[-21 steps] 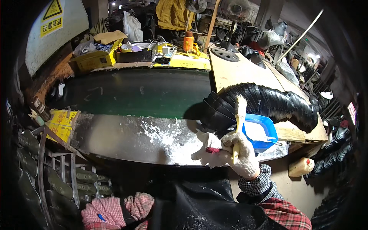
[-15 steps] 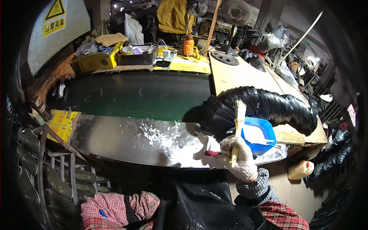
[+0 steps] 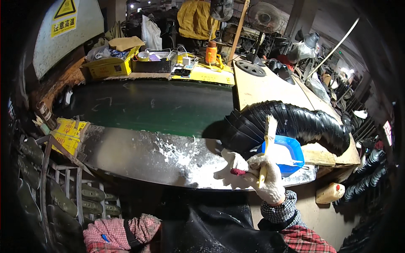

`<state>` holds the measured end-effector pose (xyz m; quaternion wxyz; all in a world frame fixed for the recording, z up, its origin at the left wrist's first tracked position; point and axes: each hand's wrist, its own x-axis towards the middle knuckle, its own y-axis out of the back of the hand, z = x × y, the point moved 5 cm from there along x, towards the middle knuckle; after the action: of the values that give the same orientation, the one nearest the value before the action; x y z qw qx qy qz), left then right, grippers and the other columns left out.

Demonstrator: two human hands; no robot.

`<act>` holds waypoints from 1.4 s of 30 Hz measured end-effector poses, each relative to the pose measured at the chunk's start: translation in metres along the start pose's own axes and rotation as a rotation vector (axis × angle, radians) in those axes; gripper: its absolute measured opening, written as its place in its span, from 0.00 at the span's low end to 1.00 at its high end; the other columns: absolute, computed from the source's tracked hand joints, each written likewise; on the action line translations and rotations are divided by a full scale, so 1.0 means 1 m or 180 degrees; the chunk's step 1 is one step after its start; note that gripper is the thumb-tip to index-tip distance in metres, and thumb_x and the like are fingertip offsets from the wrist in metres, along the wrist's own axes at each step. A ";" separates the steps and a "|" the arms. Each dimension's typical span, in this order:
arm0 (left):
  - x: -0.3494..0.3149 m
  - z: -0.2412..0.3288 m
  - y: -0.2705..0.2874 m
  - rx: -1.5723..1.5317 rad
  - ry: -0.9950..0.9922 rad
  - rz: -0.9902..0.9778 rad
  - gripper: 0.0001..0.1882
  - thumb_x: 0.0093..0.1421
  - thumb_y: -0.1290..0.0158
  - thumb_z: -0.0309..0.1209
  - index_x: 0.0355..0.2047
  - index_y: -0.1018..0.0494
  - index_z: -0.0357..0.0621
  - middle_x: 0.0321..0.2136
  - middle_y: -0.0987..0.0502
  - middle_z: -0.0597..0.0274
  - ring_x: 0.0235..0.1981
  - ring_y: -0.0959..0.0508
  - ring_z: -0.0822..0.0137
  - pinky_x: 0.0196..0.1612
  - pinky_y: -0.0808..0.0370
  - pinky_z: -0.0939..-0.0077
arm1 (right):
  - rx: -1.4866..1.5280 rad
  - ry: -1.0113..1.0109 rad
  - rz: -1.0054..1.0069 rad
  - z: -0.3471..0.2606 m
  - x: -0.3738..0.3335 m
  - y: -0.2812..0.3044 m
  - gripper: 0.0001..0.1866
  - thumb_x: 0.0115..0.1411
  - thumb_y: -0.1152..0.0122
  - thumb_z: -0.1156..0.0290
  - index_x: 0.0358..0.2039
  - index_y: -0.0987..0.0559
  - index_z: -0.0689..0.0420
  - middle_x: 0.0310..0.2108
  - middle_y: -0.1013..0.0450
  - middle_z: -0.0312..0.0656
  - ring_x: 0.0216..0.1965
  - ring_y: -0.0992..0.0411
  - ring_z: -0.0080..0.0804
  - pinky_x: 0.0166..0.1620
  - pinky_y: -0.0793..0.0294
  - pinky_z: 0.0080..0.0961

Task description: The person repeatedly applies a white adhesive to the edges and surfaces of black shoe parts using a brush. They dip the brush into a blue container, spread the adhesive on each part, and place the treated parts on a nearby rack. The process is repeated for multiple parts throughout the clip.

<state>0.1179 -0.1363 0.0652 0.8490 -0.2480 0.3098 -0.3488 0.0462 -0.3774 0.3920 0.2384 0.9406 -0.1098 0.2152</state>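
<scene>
- Just changed: left sleeve drawn slightly back at the lower left; left hand out of sight, so impossible to tell about its fingers.
- Right of centre: right hand, gloved, fingers grasping a pale brush, bristles upward, now a touch further right against the blue tub.
- Meaning, probably: brush under control, left hand not yet helping.
- Beside the gloved fingers, a white cloth with red edging; held or merely near, hard to tell.
- Across the centre, a grey metal bench spattered with white smears; behind, a dark green surface.
- At right, a black curved stack on a wooden board.
- Around: yellow box upper left, orange flask upper centre, metal rack lower left.
</scene>
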 end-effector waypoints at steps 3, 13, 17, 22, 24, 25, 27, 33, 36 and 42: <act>0.001 -0.003 0.000 -0.0042 0.0032 0.0012 0.26 0.67 0.46 0.33 0.62 0.35 0.37 0.58 0.30 0.54 0.57 0.30 0.63 0.62 0.34 0.69 | -0.0049 -0.0107 -0.0058 0.000 -0.001 0.000 0.22 0.49 0.30 0.87 0.42 0.29 0.58 0.40 0.30 0.41 0.39 0.31 0.28 0.44 0.27 0.25; 0.006 -0.018 -0.016 -0.0101 0.0130 -0.0025 0.24 0.67 0.46 0.32 0.61 0.34 0.36 0.56 0.29 0.53 0.55 0.29 0.63 0.61 0.33 0.69 | 0.0108 -0.0332 0.0120 0.017 -0.009 0.003 0.21 0.49 0.25 0.79 0.41 0.26 0.61 0.38 0.27 0.43 0.39 0.26 0.32 0.44 0.24 0.27; 0.004 -0.026 -0.024 -0.0136 0.0129 -0.0031 0.24 0.66 0.46 0.31 0.60 0.33 0.36 0.55 0.28 0.53 0.55 0.28 0.63 0.60 0.32 0.69 | 0.0170 -0.0412 0.0090 0.020 -0.011 0.004 0.21 0.50 0.28 0.82 0.42 0.28 0.60 0.39 0.29 0.42 0.40 0.28 0.29 0.45 0.25 0.26; 0.002 -0.030 -0.024 -0.0104 0.0150 -0.0017 0.23 0.66 0.46 0.31 0.60 0.33 0.36 0.54 0.27 0.53 0.54 0.27 0.63 0.60 0.31 0.69 | 0.0225 -0.0387 0.0130 0.010 -0.010 0.011 0.23 0.51 0.31 0.88 0.45 0.29 0.58 0.42 0.30 0.41 0.42 0.29 0.28 0.46 0.26 0.24; -0.001 -0.026 -0.024 -0.0114 0.0120 -0.0002 0.23 0.66 0.46 0.30 0.59 0.32 0.36 0.54 0.27 0.53 0.53 0.27 0.63 0.60 0.31 0.69 | 0.0327 -0.0458 0.0113 0.004 -0.007 0.008 0.23 0.51 0.31 0.88 0.46 0.29 0.59 0.42 0.30 0.41 0.42 0.29 0.28 0.46 0.26 0.25; -0.003 -0.024 -0.023 -0.0112 0.0109 0.0017 0.23 0.66 0.46 0.30 0.59 0.32 0.35 0.53 0.26 0.53 0.53 0.27 0.63 0.59 0.31 0.69 | 0.0170 -0.0282 0.0083 0.012 -0.007 0.009 0.24 0.51 0.31 0.87 0.47 0.29 0.59 0.42 0.30 0.40 0.42 0.29 0.27 0.46 0.26 0.25; -0.004 -0.023 -0.024 -0.0099 0.0113 0.0011 0.23 0.66 0.46 0.30 0.59 0.32 0.35 0.53 0.26 0.53 0.53 0.26 0.63 0.59 0.31 0.69 | 0.0008 -0.0131 0.0070 0.017 -0.009 0.013 0.24 0.51 0.31 0.87 0.47 0.29 0.59 0.42 0.30 0.40 0.42 0.28 0.27 0.46 0.25 0.25; -0.025 -0.018 -0.020 0.0011 0.0107 0.0031 0.22 0.66 0.45 0.29 0.58 0.31 0.35 0.52 0.25 0.53 0.52 0.26 0.63 0.58 0.30 0.69 | -0.0058 -0.0059 0.0123 0.014 -0.010 0.016 0.23 0.51 0.36 0.89 0.47 0.29 0.59 0.42 0.30 0.41 0.43 0.29 0.29 0.47 0.27 0.26; -0.063 -0.001 -0.012 0.0317 0.0113 -0.0023 0.22 0.66 0.45 0.29 0.58 0.31 0.35 0.51 0.24 0.52 0.52 0.25 0.63 0.58 0.29 0.69 | -0.0225 0.0284 0.0455 0.001 -0.004 0.015 0.21 0.48 0.27 0.81 0.41 0.25 0.59 0.38 0.25 0.43 0.39 0.26 0.34 0.43 0.26 0.30; -0.202 0.062 -0.011 0.1489 0.0348 -0.0895 0.21 0.66 0.45 0.28 0.57 0.30 0.34 0.50 0.23 0.52 0.51 0.24 0.63 0.57 0.29 0.69 | 0.0397 -0.0249 0.0014 0.008 -0.001 0.012 0.24 0.54 0.32 0.84 0.50 0.30 0.59 0.46 0.30 0.43 0.43 0.26 0.30 0.45 0.21 0.26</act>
<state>0.0426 0.0199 0.1860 0.8085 -0.0666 0.2287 -0.5381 0.0449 -0.3913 0.3902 0.1744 0.9611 -0.1075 0.1852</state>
